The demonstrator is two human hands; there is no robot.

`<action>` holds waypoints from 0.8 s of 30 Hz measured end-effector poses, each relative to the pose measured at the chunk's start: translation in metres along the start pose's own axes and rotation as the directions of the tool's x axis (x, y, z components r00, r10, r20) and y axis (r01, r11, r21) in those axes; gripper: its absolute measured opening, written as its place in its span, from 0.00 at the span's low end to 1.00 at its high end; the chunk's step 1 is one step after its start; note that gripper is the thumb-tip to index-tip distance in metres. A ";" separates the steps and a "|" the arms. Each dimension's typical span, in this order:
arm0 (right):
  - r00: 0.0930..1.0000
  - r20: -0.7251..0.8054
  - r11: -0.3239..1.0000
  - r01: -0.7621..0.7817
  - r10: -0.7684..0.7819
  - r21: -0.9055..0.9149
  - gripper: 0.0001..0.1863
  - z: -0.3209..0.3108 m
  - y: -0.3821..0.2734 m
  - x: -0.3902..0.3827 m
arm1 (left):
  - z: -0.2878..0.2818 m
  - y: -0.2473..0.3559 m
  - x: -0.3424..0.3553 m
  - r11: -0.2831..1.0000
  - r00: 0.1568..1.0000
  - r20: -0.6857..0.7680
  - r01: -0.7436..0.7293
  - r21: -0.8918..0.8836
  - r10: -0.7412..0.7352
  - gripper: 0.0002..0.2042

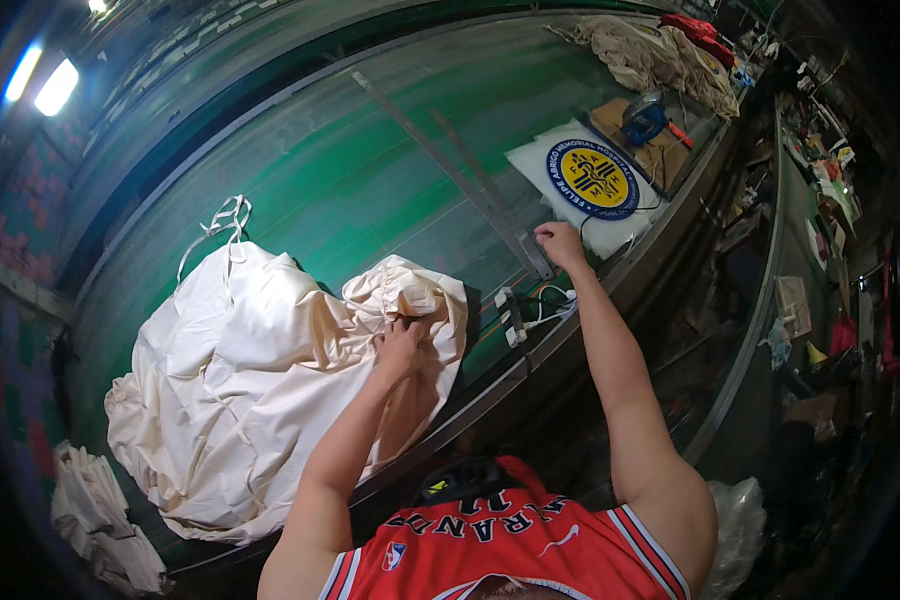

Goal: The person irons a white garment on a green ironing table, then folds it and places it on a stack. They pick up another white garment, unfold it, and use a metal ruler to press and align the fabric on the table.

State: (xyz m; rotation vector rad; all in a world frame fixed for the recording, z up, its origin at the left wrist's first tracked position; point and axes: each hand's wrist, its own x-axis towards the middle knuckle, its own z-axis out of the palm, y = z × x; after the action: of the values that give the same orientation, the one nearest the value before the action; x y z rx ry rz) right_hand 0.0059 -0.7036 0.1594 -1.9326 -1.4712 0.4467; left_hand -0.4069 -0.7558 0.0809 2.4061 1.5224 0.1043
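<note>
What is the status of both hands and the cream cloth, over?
Left hand on cream cloth with tie strings. Right hand off it, by metal straightedge. Cloth wrinkled. Power strip beside its right edge.

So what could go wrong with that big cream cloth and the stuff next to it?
The large, crumpled cream cloth lies close to what looks like a white-and-grey power strip with cords, so dragging it that way might snag one. It also reaches the near edge of the green-topped table, so it could slip over. The right hand's fingers are near the end of a long grey metal strip, so a bump might shift it.
</note>
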 end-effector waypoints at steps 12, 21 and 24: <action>0.974 0.224 0.948 0.084 -0.014 -0.307 0.27 0.064 0.007 -0.014 | -0.012 0.007 -0.014 0.998 0.999 0.038 -0.013 -0.054 0.015 0.25; 0.981 0.136 0.891 -0.065 0.140 -0.450 0.32 0.056 0.001 -0.008 | -0.011 0.003 -0.036 0.875 0.945 -0.257 -0.293 -0.385 0.204 0.24; 0.980 0.133 0.912 -0.084 0.149 -0.402 0.32 0.060 0.006 0.002 | -0.018 -0.001 -0.054 0.834 0.937 -0.310 -0.296 -0.466 0.159 0.21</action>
State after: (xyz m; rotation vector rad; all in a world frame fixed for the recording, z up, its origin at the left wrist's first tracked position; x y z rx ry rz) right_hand -0.0261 -0.6846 0.1121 -2.3596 -1.6530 0.3875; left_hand -0.4356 -0.7996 0.1031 2.1751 1.0993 0.8006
